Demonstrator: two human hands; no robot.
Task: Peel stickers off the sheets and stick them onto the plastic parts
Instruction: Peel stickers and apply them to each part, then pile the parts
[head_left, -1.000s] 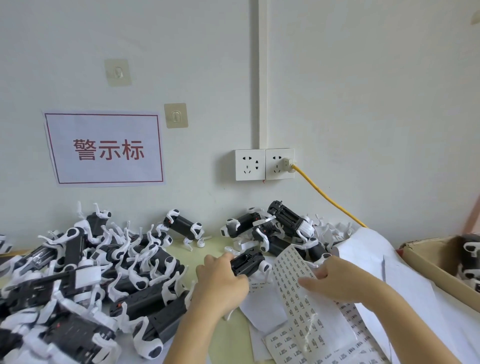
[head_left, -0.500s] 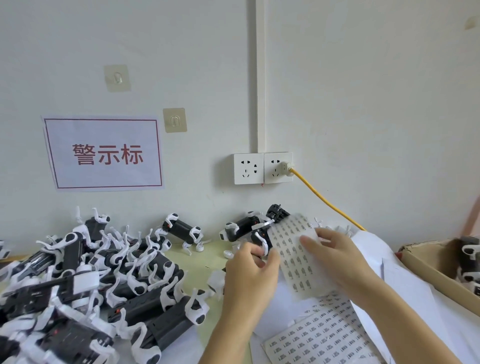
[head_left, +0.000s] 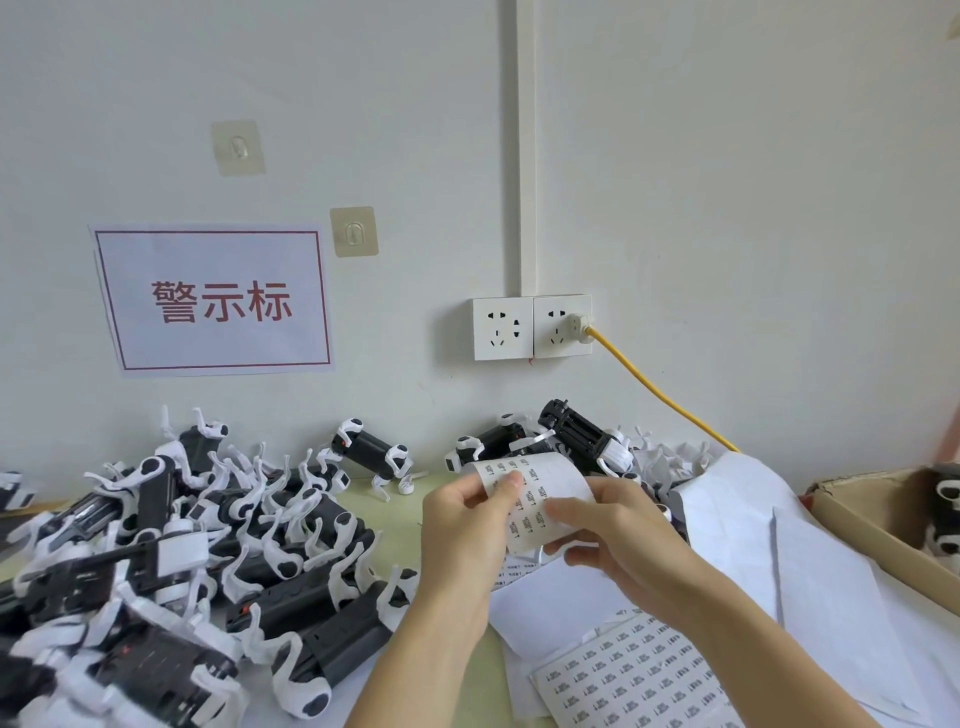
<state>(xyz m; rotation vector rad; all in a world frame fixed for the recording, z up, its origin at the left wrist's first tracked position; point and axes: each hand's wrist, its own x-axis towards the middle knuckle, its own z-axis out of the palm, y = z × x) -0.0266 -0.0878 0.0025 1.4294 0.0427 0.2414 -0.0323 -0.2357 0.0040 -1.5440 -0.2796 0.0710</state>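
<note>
Fingers, left hand (head_left: 467, 525): curled, thumb pinching the upper left edge of the curled sticker sheet (head_left: 535, 499). Fingers, right hand (head_left: 618, 540): bent around the sheet's right side, thumb on its printed face. Sheet: held above the table, between both hands. Second sticker sheet (head_left: 634, 680): flat, lower right. Plastic parts (head_left: 218, 561): black-and-white, heaped at left; more behind the hands.

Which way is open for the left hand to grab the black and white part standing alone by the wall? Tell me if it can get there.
Probably yes, once it lets go. The left hand now pinches the curled sticker sheet, but bare table lies between it and the lone part, nothing in between.
</note>
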